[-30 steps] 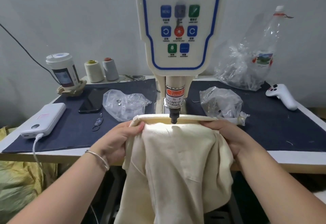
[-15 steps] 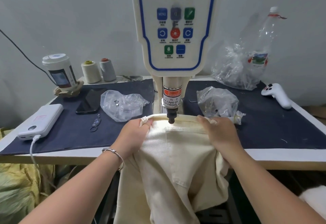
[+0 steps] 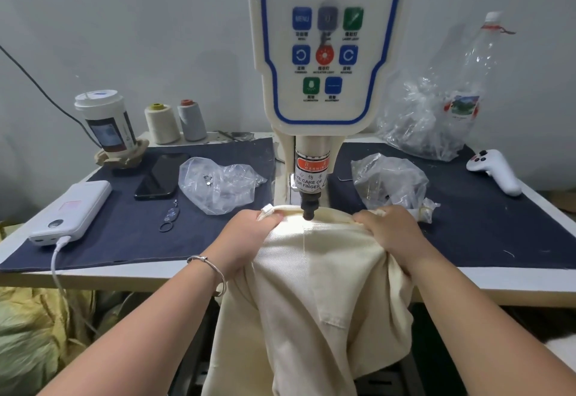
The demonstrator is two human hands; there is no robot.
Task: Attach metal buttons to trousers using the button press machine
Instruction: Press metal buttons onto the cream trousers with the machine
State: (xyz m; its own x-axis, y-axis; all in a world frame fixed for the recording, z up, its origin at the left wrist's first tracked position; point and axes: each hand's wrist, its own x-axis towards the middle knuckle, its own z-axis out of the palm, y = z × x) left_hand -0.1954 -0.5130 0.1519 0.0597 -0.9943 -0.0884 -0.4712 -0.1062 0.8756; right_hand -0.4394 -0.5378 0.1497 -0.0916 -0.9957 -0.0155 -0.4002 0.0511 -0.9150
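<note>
Cream trousers hang over the table's front edge, their waistband stretched under the dark punch tip of the cream button press machine. My left hand grips the waistband just left of the punch. To the right of the punch, my right hand holds the waistband down. A light shines on the cloth below the punch. No button is visible under the tip. Two clear plastic bags with small metal parts lie on either side of the machine.
A dark blue mat covers the table. On its left are a white power bank with cable, a black phone, a key ring, a cup and two thread cones. A white controller and a crumpled plastic bottle sit at the right.
Both hands slid inward along the waistband and pushed it further under the punch. The cloth is now pulled flatter beneath the tip.
</note>
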